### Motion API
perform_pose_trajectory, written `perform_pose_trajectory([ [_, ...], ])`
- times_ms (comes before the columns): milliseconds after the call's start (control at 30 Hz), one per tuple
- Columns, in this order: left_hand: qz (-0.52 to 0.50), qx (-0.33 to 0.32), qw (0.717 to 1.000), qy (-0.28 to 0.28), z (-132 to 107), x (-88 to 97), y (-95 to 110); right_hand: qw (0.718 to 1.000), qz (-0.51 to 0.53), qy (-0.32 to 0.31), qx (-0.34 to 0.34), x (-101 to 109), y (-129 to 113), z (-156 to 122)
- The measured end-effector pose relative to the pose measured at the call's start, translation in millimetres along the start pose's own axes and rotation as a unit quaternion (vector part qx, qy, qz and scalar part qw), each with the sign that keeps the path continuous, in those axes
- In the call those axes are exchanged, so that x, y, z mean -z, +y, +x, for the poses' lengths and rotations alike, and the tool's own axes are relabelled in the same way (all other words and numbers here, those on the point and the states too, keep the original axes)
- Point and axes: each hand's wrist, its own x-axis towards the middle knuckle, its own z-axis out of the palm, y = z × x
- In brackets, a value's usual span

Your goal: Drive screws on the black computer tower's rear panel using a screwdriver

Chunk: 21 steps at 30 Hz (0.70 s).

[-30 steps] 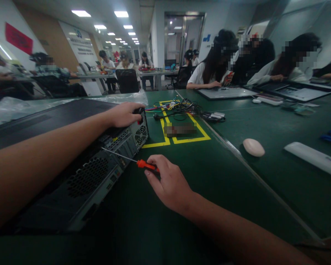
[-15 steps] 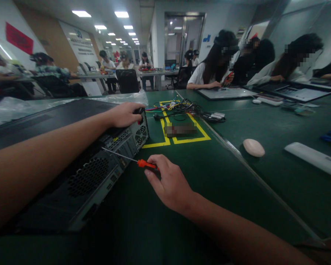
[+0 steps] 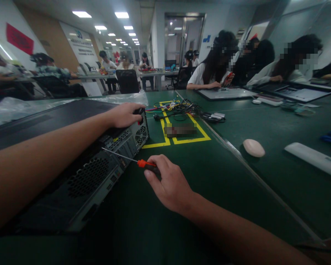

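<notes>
A black desktop computer case (image 3: 79, 110) lies on its side at the left, its grey rear panel with vents and ports facing right. My left hand (image 3: 127, 114) grips the far rear corner of the case, its fingers over the edge; some fingertips are hard to make out. My right hand (image 3: 168, 180) is closed around the dark and orange handle of a screwdriver (image 3: 141, 163). The long thin shaft points left, and its tip meets or overlaps the rear panel near the expansion slots. Whether a screw sits under the tip cannot be seen.
On the green table (image 3: 209, 184), tangled cables (image 3: 184, 107) and a blurred dark block (image 3: 180, 130) lie around yellow tape markings. To the right are a pale rounded object (image 3: 253, 147) and a long white bar (image 3: 314, 160). Clear plastic sheeting (image 3: 13, 110) is behind the case. Co-workers sit opposite.
The screwdriver handle has turned a little in my right fingers, shown by its shifted orange stripe. Its tip stays at the same spot. My left hand and the case have not moved.
</notes>
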Motion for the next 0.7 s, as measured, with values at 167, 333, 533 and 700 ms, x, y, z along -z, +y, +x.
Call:
perform_pose_trajectory([
  [167,0.006,-0.003,1.0,0.0,-0.2,0.5,-0.8,1.0,0.001,0.004,0.0,2.0,-2.6,0.7],
  [333,-0.002,-0.004,1.0,0.005,-0.3,0.6,-0.7,1.0,-0.017,0.003,0.006,2.5,-1.5,0.9],
  [533,0.011,0.002,1.0,-0.004,-1.7,2.3,3.5,1.0,0.001,-0.012,0.004,-0.3,-1.0,-1.2],
  [700,0.013,0.003,1.0,-0.007,-2.5,3.7,4.6,1.0,-0.006,-0.021,0.002,1.2,-2.1,-0.6],
])
